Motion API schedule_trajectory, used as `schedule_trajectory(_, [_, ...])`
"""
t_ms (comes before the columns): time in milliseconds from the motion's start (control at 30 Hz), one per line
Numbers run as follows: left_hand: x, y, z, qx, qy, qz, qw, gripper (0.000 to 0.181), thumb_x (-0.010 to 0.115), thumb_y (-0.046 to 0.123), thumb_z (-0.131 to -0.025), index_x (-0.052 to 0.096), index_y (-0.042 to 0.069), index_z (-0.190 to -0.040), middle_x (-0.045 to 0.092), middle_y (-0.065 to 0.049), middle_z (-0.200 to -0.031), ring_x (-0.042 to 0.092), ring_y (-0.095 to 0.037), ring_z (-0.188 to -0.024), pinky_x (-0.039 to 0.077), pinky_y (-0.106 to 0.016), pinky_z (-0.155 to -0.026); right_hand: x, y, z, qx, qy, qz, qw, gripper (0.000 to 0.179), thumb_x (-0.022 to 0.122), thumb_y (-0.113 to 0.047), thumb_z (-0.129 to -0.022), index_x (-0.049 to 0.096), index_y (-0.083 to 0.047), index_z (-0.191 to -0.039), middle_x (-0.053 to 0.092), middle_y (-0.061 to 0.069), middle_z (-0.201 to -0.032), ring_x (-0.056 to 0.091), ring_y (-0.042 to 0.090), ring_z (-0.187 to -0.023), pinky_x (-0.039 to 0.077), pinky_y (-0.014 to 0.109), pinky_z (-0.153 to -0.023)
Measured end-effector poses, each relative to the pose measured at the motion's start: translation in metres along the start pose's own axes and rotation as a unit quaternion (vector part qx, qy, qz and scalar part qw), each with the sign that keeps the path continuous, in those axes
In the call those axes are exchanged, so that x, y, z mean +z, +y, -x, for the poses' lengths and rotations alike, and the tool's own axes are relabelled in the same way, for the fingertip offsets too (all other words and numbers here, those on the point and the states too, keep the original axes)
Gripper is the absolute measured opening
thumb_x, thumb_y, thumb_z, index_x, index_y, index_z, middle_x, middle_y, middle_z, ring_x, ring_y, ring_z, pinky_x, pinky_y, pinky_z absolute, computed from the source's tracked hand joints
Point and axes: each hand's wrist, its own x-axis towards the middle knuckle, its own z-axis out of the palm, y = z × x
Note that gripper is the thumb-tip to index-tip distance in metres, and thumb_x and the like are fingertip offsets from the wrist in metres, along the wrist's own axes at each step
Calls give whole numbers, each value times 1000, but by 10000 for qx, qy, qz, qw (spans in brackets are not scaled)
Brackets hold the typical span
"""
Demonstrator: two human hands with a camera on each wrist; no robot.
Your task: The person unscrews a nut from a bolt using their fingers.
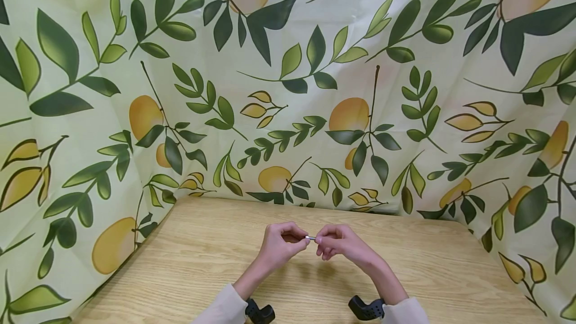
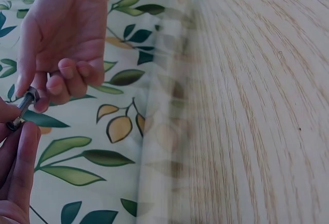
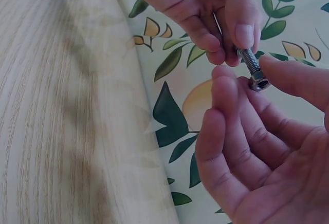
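Note:
Between the two hands, raised over the wooden table, a small silver bolt (image 3: 250, 61) shows its threaded shank in the right wrist view. A hex nut (image 3: 258, 82) with a dark hole sits at its end on the right hand's side. My left hand (image 1: 280, 245) pinches the bolt's other end between thumb and forefinger. With thumb and fingertips, my right hand (image 1: 344, 242) holds the nut end, its other fingers loosely curled. The left wrist view shows the bolt (image 2: 23, 106) slanting between both sets of fingertips. Fingers partly hide both ends.
The wooden table (image 1: 202, 254) spreads beneath both hands. Behind it and at the sides hangs a cloth (image 1: 297, 104) printed with leaves and orange fruit. Black wrist-camera mounts (image 1: 366, 309) are strapped near the sleeves.

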Motion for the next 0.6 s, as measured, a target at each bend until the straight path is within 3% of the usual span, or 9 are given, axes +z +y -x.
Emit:
schedule_trajectory(300, [-1,4,1,-203,16,70,9998,5,81,4,-85,78,2,-90,77,-19,-88,73,-7,-74,64,-22,-69,0,-2,2,-279,69,6,9996,30,66,-13,-99,57,11,-113,73,1,-85,69,11,-76,63,31,-74])
schedule_trajectory(600, [-3,5,-1,-494,167,201,9984,9,82,5,-85,78,0,-91,76,-21,-91,73,-6,-75,63,-20,-70,-2,1,1,-302,540,112,9980,30,71,-12,-96,59,10,-113,73,-3,-84,69,11,-76,62,28,-76])
